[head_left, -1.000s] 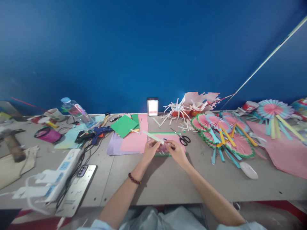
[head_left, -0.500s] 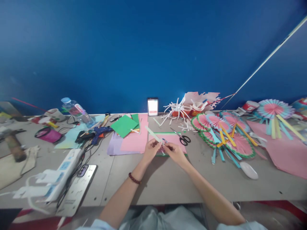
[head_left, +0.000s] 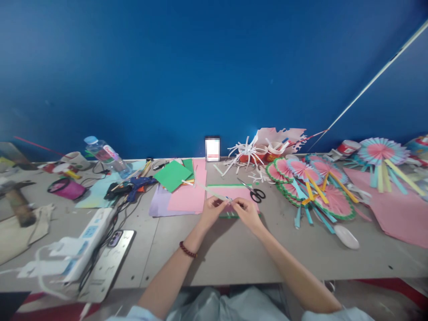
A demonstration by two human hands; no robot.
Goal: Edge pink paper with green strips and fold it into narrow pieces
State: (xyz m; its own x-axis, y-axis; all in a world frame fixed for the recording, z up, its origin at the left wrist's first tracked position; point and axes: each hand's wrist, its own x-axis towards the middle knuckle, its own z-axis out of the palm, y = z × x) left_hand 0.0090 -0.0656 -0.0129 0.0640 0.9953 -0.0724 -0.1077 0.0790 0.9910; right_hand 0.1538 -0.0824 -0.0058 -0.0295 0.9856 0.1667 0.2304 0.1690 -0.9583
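Note:
My left hand (head_left: pixel 213 211) is closed in a pinch on a pale paper strip (head_left: pixel 214 193), which sticks out up and to the left. Close beside it my right hand (head_left: pixel 246 212) pinches at the strip's near end. A small blue-and-white bit shows between the fingertips, too blurred to name. Beneath both hands lies a pink sheet (head_left: pixel 239 192) with green borders at its far and near edges. Black-handled scissors (head_left: pixel 257 195) rest at the sheet's right edge.
Left of the hands lie green sheets (head_left: pixel 174 175), a blue glue gun (head_left: pixel 137 185), a power strip (head_left: pixel 88 245) and a phone (head_left: pixel 109 265). Pleated paper fans (head_left: pixel 334 200) and a white spoon-shaped piece (head_left: pixel 347 236) are to the right. White paper strips (head_left: pixel 249 151) stand behind.
The pale strip has tipped lower and to the left. Both hands have shifted slightly, with their fingertips still close together.

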